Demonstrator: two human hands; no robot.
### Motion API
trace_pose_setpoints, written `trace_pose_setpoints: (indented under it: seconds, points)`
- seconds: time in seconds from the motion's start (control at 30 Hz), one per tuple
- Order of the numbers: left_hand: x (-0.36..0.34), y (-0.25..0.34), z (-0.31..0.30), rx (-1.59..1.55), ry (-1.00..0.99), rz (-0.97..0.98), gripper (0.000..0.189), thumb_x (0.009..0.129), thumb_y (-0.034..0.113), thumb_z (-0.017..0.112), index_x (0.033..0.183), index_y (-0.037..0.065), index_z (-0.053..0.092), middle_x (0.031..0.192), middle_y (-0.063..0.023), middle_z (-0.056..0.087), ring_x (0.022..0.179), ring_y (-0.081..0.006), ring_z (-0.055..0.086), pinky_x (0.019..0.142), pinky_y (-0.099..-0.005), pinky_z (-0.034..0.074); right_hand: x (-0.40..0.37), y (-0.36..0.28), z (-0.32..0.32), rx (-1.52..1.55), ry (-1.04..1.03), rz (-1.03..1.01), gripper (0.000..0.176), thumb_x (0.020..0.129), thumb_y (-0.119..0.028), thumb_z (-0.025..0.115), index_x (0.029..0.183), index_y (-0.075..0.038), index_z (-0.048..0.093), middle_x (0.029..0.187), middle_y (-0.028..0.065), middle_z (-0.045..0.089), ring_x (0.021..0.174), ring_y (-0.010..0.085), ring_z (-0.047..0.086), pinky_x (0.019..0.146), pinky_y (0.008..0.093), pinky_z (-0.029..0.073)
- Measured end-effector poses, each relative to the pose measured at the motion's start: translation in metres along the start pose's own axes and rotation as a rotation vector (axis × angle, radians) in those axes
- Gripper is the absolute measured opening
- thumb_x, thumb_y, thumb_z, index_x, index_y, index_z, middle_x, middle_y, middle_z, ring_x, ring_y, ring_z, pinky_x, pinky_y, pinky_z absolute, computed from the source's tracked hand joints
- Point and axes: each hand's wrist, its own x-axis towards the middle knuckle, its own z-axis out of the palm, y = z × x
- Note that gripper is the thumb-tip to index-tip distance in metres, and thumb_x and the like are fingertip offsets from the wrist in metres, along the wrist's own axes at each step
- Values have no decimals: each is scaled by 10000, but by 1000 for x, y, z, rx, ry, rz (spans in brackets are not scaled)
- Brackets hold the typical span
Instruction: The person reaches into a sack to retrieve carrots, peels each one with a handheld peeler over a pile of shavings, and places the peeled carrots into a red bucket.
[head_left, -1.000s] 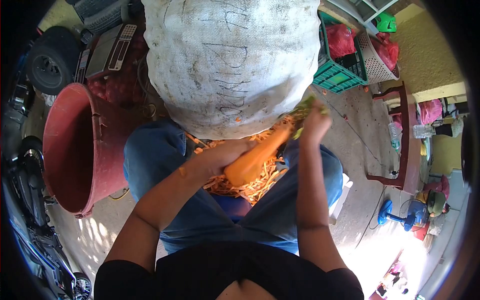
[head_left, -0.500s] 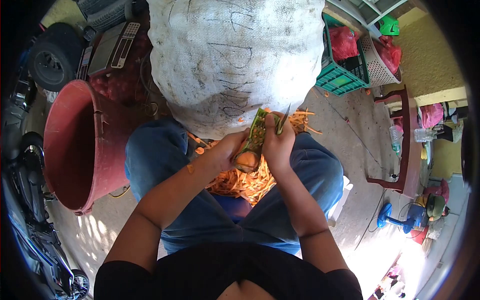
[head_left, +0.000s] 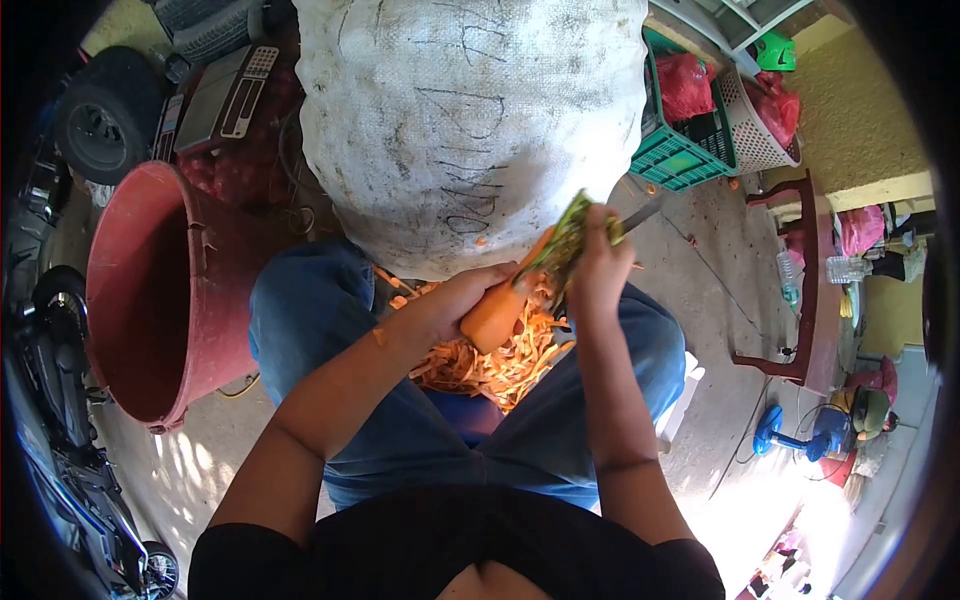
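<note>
Over the head camera I had the left hand [head_left: 462,302] closed around a peeled orange piece [head_left: 492,318], gripping it from its left side, above the thighs and near the middle of my view. The right hand [head_left: 598,278] was clenched at the far end of it, around a mottled green part [head_left: 568,235]; a narrow dark blade [head_left: 643,212] stuck out beyond the knuckles, pointing up and to the right. Motion blurred that spot, so I could not tell where the blade's handle lay or whether the green part was joined to the orange piece. Between the knees, below both hands, I saw a heap of orange strips [head_left: 482,372] in a dark blue container [head_left: 465,412]. A strip [head_left: 379,337] clung to the left forearm. Just beyond the knees stood a big white woven sack [head_left: 470,130] with dark handwriting on its front. On my left I had a deep red bin [head_left: 225,300], tilted with its mouth toward the left edge; on my far right, a green crate [head_left: 684,158] sat beside a white perforated basket [head_left: 752,125], both holding red bags.
</note>
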Motion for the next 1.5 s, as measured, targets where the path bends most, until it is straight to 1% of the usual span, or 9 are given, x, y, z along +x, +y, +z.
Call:
trace_pose_setpoints:
  seconds: [0.17,0.37,0.43,0.67,0.73,0.83,1.0,1.1,1.5]
  points:
    - [4,-3,-2,-243,74,19,313,882,272,288,945,17,459,755,-100,546,630,-206,568,566,-341,495,-37,6,19,-405,-107,-438,164,822,-146,495,775,8,523,643,157,547,563,205,535,523,282,406]
    - [-7,-5,4,198,-96,-73,370,898,277,234,1051,16,447,692,-93,522,582,-165,538,548,-302,479,77,26,-53,-473,438,-63,229,838,-186,461,740,8,531,601,64,544,463,139,492,418,275,397]
    - [-7,-6,4,147,-108,-39,371,899,274,240,1072,11,435,696,-90,519,589,-164,537,544,-305,481,79,20,-58,-246,431,-82,232,842,-193,455,739,2,529,614,59,543,465,130,496,416,283,401]
    - [9,-1,-10,281,227,192,282,799,247,503,968,30,443,760,-77,516,645,-174,536,583,-330,478,23,17,-20,-55,86,-86,212,840,-182,482,834,25,526,649,2,484,584,65,403,525,203,332]
    - [6,0,-13,990,465,580,325,711,209,592,931,23,441,737,-118,531,653,-225,548,605,-343,451,20,15,-17,-136,78,-95,219,842,-186,483,862,28,525,666,-6,485,606,59,406,544,208,340]
    - [-3,5,-6,1425,618,488,354,648,181,614,913,19,445,745,-167,541,706,-268,555,621,-352,423,23,15,-21,82,64,6,237,836,-197,493,853,37,531,688,-2,494,619,75,424,565,216,358]
    - [-6,7,0,1478,567,422,310,649,150,579,901,16,460,690,-172,549,665,-289,561,582,-369,421,28,13,-39,-281,-83,-81,214,804,-192,524,855,15,542,645,82,553,594,138,514,548,272,391]
    - [-6,10,-1,1438,606,434,295,653,139,566,901,13,467,638,-160,547,608,-297,560,565,-379,420,16,-6,-38,-917,-493,-229,165,756,-174,548,837,-29,549,641,202,533,639,338,543,548,371,413]
    - [-9,11,-3,1374,456,704,253,639,121,571,854,15,491,614,-153,524,572,-301,533,524,-358,394,7,1,-26,-782,-644,-150,155,746,-142,555,818,-4,547,628,194,535,619,336,538,552,380,403]
